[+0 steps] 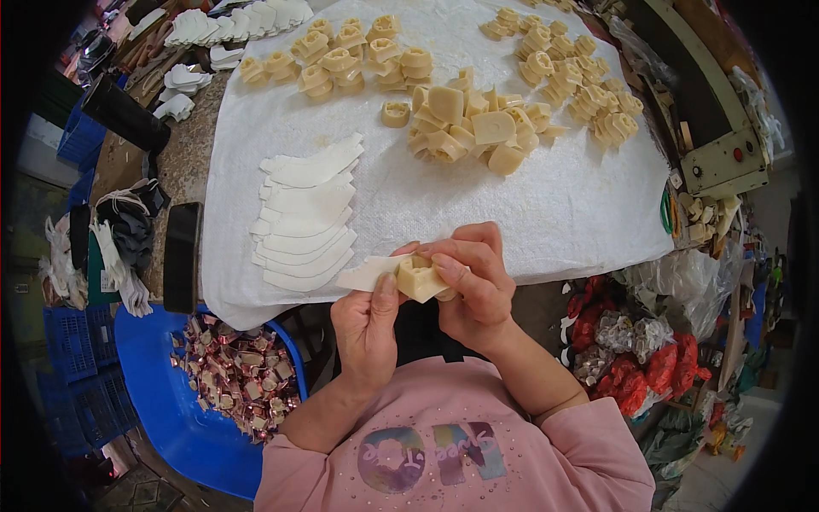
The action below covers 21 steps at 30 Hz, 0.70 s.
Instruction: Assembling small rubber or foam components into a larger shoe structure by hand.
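Head view: a cream moulded piece with a hollow top is sitting between the two hands, at the near edge of the bench. The left hand is pinching a curved white cut-out, its thumb lying against the piece's left side; the right hand is gripping the piece's right side with bent fingers. The step in hand appears to be fitting cut-out to piece; the next move seems to call for keeping both aligned under even finger pressure. Overlapping white blanks are lying to the left on the white woven covering, and a heap of cream mouldings is standing beyond. Between them, a stretch of covering is offering room for moving. A black phone is resting just beside the covering's left edge; below, a blue tub is holding wine-red metallic parts.
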Tool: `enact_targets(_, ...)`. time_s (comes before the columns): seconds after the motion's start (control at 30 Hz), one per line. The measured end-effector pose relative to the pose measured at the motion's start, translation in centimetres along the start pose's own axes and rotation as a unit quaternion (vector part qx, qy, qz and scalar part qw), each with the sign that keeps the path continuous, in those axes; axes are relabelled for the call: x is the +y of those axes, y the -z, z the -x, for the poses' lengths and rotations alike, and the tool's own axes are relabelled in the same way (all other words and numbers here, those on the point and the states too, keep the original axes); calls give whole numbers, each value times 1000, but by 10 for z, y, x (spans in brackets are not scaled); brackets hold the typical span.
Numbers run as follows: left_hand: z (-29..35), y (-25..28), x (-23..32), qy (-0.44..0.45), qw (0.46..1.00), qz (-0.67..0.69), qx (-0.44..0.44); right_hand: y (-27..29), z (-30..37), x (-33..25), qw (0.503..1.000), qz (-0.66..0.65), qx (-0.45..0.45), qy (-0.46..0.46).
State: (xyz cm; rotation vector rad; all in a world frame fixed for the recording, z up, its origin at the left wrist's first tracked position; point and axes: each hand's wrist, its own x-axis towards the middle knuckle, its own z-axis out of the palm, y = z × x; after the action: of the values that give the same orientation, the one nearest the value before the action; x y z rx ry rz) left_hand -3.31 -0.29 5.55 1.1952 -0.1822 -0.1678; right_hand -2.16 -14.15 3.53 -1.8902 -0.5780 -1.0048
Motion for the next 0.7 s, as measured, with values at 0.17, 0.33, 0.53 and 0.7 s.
enact_targets(0.17,-3,4,-4,-28,1000,3,8,-1,-2,3,997,73,-19,8)
enact_targets(0.33,-9,9,3,-57,990,-128,29,5,1,9,997,75,-25,14)
enact_targets(0.53,-7,14,4,-55,966,-248,47,18,-19,-20,955,218,-197,-50)
enact_targets(0.7,-5,12,-6,-47,951,-301,43,19,-21,-20,933,221,-268,-89)
